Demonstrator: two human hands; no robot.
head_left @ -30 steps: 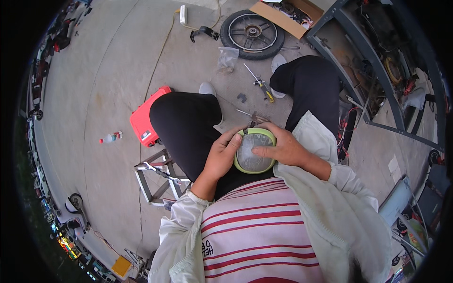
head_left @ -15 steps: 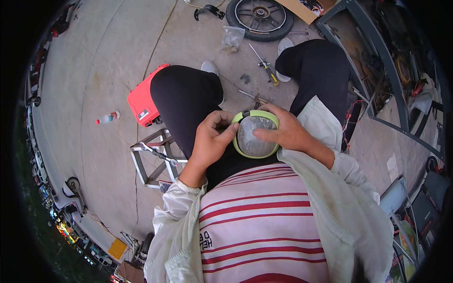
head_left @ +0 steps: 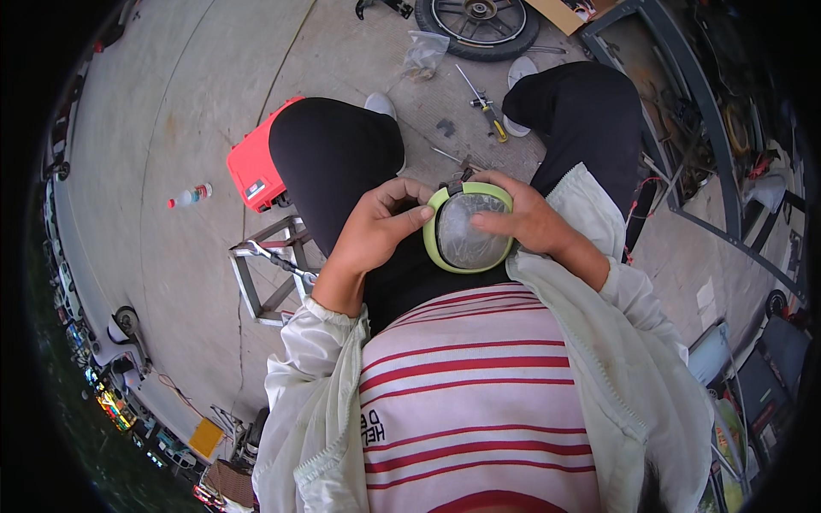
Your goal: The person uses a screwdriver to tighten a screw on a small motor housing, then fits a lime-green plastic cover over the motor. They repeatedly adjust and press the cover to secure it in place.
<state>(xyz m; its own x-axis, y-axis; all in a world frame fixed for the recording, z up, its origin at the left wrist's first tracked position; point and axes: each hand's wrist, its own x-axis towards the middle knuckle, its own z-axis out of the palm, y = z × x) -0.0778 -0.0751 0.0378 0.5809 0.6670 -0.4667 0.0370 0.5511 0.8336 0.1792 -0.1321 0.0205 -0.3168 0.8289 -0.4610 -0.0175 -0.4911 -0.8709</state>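
Between my two hands, above my lap, is a rounded part with a lime-green rim and a scuffed, cloudy grey face (head_left: 466, 244); it looks like a scooter headlamp, but its kind is not certain. My left hand (head_left: 383, 224) pinches the rim at its left side, thumb on the green edge and fingers bent behind. From the right, my right hand (head_left: 528, 221) wraps the upper rim, its thumb lying on the grey face. A dark piece (head_left: 456, 185) shows at the top of the rim. The part's back is hidden.
A screwdriver with a yellow handle (head_left: 496, 126) lies between my feet. Farther off are a spoked wheel with tyre (head_left: 479, 43) and a plastic bag (head_left: 425, 53). To the left stand a red case (head_left: 255, 175), a metal frame stool (head_left: 250, 286) and a bottle (head_left: 192, 196). A grey metal frame (head_left: 723, 162) stands right.
The view has shifted slightly, so the floor things sit higher in the picture. Both hands keep hold of the green-rimmed part, which appears slightly farther right and turned a little.
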